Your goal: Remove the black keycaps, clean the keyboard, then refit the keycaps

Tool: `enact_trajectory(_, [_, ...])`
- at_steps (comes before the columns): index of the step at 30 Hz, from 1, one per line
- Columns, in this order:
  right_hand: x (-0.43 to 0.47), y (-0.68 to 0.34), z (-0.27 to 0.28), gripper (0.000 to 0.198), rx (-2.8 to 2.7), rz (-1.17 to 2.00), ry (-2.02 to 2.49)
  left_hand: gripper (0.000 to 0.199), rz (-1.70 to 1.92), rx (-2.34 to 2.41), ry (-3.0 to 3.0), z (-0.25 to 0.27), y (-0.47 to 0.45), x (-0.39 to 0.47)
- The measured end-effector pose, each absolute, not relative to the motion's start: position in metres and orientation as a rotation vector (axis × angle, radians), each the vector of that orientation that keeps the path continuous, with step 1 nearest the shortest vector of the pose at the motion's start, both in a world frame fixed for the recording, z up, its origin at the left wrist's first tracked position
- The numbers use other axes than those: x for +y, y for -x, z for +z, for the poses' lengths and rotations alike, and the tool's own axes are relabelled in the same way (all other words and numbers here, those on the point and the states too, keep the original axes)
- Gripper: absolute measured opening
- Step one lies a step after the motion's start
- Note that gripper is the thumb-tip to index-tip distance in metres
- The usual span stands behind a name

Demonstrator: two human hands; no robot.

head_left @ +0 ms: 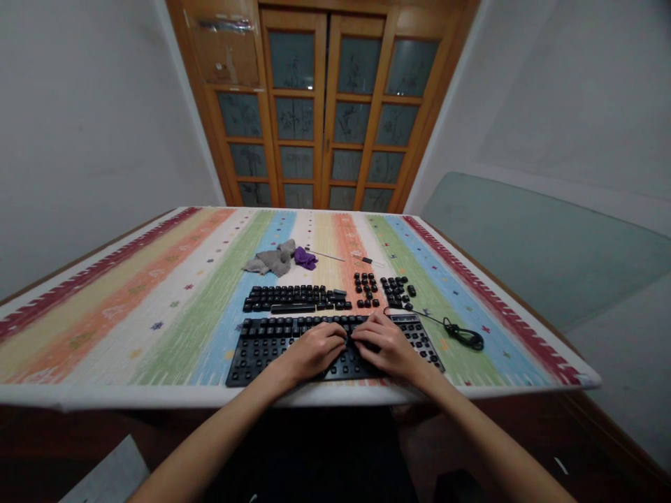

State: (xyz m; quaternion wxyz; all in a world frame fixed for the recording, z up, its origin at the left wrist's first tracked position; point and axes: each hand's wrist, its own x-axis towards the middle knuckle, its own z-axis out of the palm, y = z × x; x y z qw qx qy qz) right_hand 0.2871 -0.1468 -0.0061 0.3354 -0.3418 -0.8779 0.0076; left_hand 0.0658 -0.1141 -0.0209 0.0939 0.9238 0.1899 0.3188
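A black keyboard [256, 356] lies near the table's front edge. Keycaps sit on its upper rows, while many lower positions show bare switches. Over its middle, my left hand [316, 348] rests with fingers bent and tips close together. My right hand [388, 347] faces it from the right, fingers curled down onto the keys. Both sets of fingertips nearly meet, and whatever is under or between them is hidden. Behind the keyboard, loose black keycaps [293, 293] lie in rows, including a long space bar [292, 308]. Smaller groups of keycaps [366, 288] lie farther right.
Grey cloth [272, 260] and purple cloth [305, 258] lie behind the keycaps. Nearby are a thin rod [326, 255] and a small dark tool with wire [367, 260]. A coiled cable [464, 337] lies right of the keyboard on the striped tablecloth [172, 307].
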Motion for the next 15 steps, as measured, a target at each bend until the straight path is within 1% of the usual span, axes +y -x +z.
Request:
enact_trajectory(10, [-0.1488,-0.2861,-0.0079,0.02,-2.305,-0.03,0.907,0.019,0.971,0.573,-2.77,-0.0184,-0.0667,-0.1132])
enact_trajectory(15, [-0.1479,-0.2872,-0.0098,0.02,-2.33,-0.103,0.904,0.019,0.957,0.577,-2.8,-0.0181,-0.0678,-0.1126])
